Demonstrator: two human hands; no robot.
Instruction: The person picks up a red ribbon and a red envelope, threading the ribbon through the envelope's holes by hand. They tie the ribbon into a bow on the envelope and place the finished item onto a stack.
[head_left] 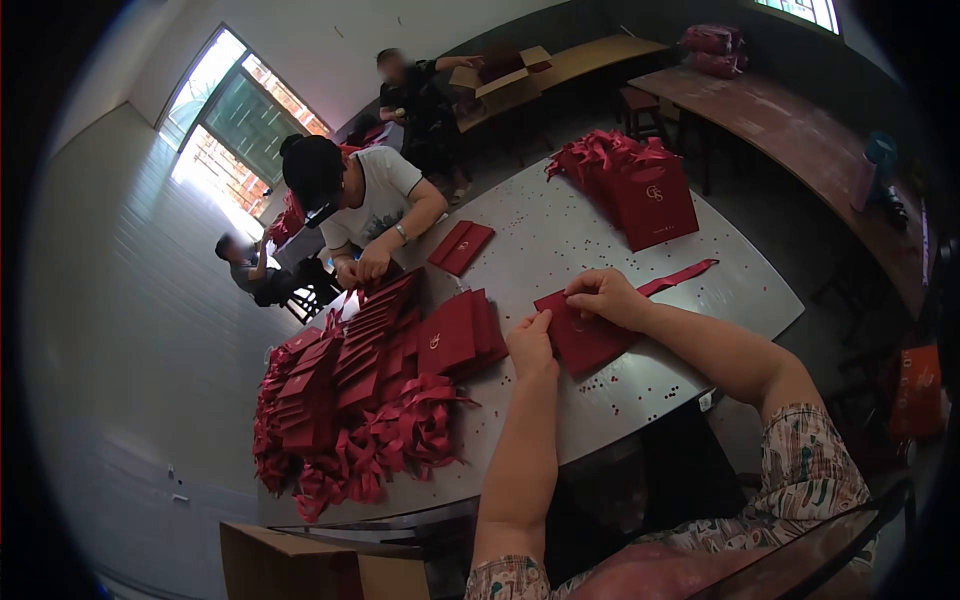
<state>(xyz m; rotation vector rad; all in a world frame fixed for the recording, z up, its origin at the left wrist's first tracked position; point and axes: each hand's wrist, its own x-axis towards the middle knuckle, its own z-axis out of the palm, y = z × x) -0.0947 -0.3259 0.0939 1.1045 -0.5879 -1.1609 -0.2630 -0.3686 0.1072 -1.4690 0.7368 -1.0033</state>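
Note:
A flat red gift bag (592, 347) with a pale printed logo lies in front of me on the table. My left hand (530, 342) pinches its left edge near the upper corner. At the top edge, my right hand (606, 299) has its thumb and fingers pressed together on the bag, partly covering the logo. A red ribbon (684, 277) stretches out to the right from behind my right wrist. Left of my left hand lies a small stack of red bags (460, 335).
Rows of red bags (372, 345) and a heap of ribbons (400, 435) cover the table's left side. More ribboned bags (655, 205) stand at the far right. Across from me a person (375, 190) handles bags. An open cardboard box (290, 565) sits below the near edge.

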